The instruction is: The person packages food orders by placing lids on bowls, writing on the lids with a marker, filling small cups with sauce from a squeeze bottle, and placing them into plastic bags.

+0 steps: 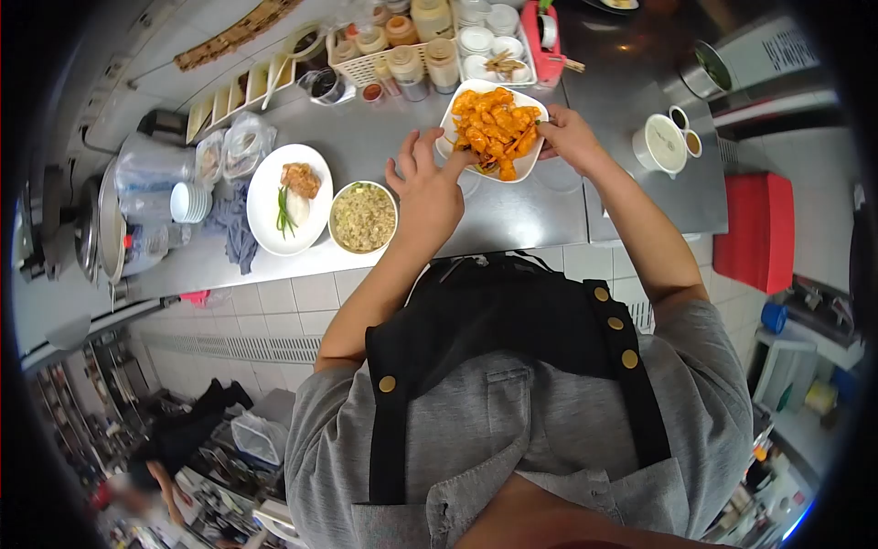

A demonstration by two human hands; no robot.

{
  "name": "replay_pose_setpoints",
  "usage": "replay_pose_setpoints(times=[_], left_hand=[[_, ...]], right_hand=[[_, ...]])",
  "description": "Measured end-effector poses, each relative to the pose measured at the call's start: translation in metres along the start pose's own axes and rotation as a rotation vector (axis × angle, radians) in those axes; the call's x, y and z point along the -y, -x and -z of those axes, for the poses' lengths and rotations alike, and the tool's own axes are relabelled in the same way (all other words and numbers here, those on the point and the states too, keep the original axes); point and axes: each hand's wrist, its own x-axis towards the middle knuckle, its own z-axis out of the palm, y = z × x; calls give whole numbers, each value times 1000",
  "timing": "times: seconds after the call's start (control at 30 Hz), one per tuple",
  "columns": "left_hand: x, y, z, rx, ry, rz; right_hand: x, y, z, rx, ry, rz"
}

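Fingers point(555, 131) bent, the right hand point(576, 145) grips the white bowl point(527, 166).

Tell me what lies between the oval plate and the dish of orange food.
In the head view, the bowl of grainy food and then the left hand come between the oval plate and the dish.

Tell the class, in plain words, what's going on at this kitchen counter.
A grey-shirted person is handling a squarish white dish of orange-sauced pieces over a shiny metal counter. The right hand grips its rim; the left hand, spread open, has its thumb at the dish's near-left edge. To the left are a round white bowl of rice-like grains and a rounded white plate.
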Motion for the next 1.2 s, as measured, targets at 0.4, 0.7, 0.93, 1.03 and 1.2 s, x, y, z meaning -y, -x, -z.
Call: replay_pose_setpoints(times=[0.4, 0.7, 0.93, 1.03, 1.2], left_hand=[[352, 159, 15, -765, -18, 882], [506, 234, 43, -405, 293, 974], [531, 193, 127, -752, 1117, 642], [542, 178, 127, -739, 795, 637], [552, 182, 137, -531, 214, 525]], right_hand=[[71, -39, -149, 173, 53, 53], [129, -101, -406, 250, -6, 134], [156, -127, -552, 256, -18, 132], [153, -142, -588, 264, -19, 158], [149, -152, -612, 212, 63, 170]])
